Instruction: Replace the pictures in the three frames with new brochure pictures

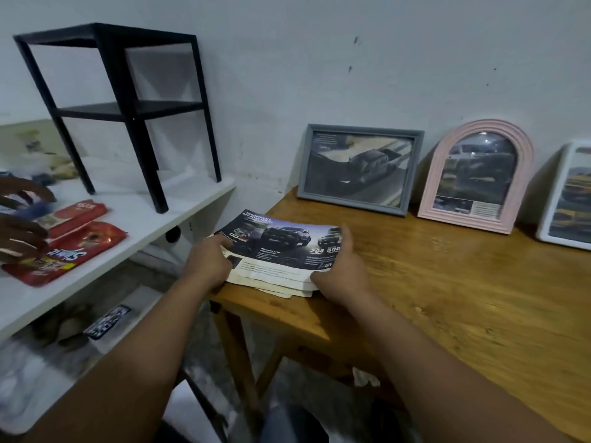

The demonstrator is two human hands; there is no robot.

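A stack of car brochures (281, 251) lies on the left end of a wooden table (447, 282). My left hand (209, 262) grips the stack's left edge, fingers curled over it. My right hand (342, 266) holds the stack's right edge, thumb at the near corner. Against the wall stand three frames with car pictures: a grey rectangular frame (359, 169), a pink arched frame (476, 177) and a white frame (567, 199) cut off by the right border.
A white shelf (153, 219) to the left carries a black two-tier stand (128, 107) and red snack packets (67, 247). Clutter lies on the lower shelf and floor beneath. The wall runs close behind the frames.
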